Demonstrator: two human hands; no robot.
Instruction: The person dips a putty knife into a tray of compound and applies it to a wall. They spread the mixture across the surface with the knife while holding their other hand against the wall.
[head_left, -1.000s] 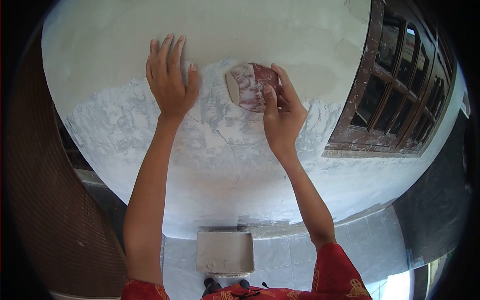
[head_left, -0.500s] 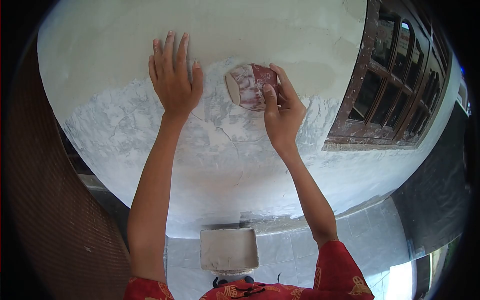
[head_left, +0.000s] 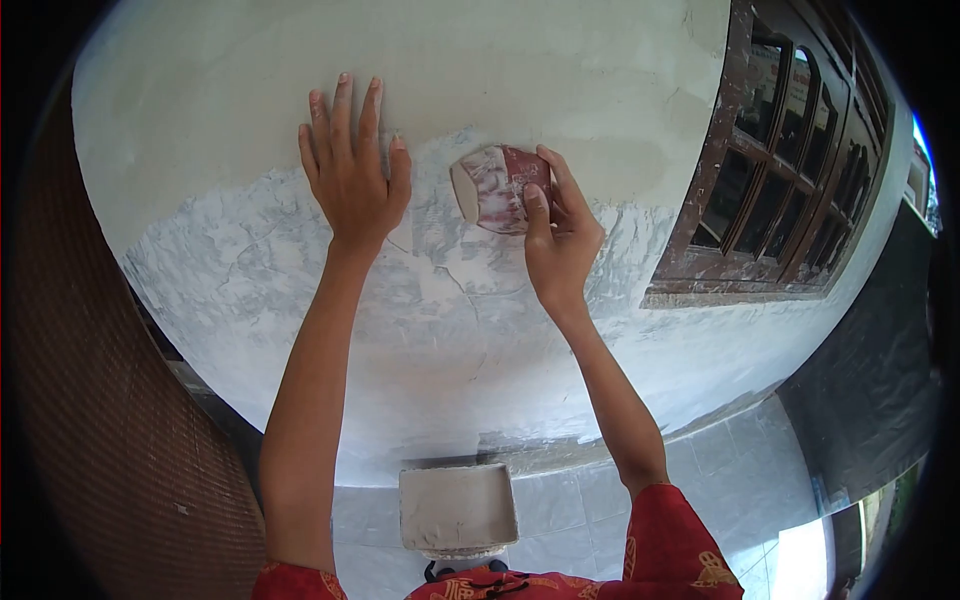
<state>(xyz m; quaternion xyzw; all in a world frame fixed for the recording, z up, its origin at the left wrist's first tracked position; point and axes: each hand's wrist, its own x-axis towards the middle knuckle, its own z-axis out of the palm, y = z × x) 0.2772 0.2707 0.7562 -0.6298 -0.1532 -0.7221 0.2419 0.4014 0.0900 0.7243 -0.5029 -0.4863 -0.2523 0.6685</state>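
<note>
A wall [head_left: 220, 120] fills the middle of the view, cream above and patchy white and grey below. My left hand [head_left: 355, 180] lies flat on it with spread fingers, holding nothing. To its right, my right hand [head_left: 565, 235] grips a dark red piece of sandpaper [head_left: 515, 190], thumb on the near side and fingers around the edge. White dust covers much of the sandpaper, and its paler left end curves outward. It is against the wall near the border between the cream and patchy areas. A thin crack [head_left: 455, 278] runs below it.
A brown wooden window [head_left: 760, 180] with dark panes stands at the right. Below, a plaster-smeared square container [head_left: 455, 510] sits on the grey tiled floor [head_left: 560, 505]. A brown ribbed surface [head_left: 120, 400] rises at the left, and a dark sheet [head_left: 860, 350] hangs at the far right.
The whole view has shifted slightly, so the wall sits lower. My right hand and the sandpaper have moved a little downward; my left hand stays flat in place.
</note>
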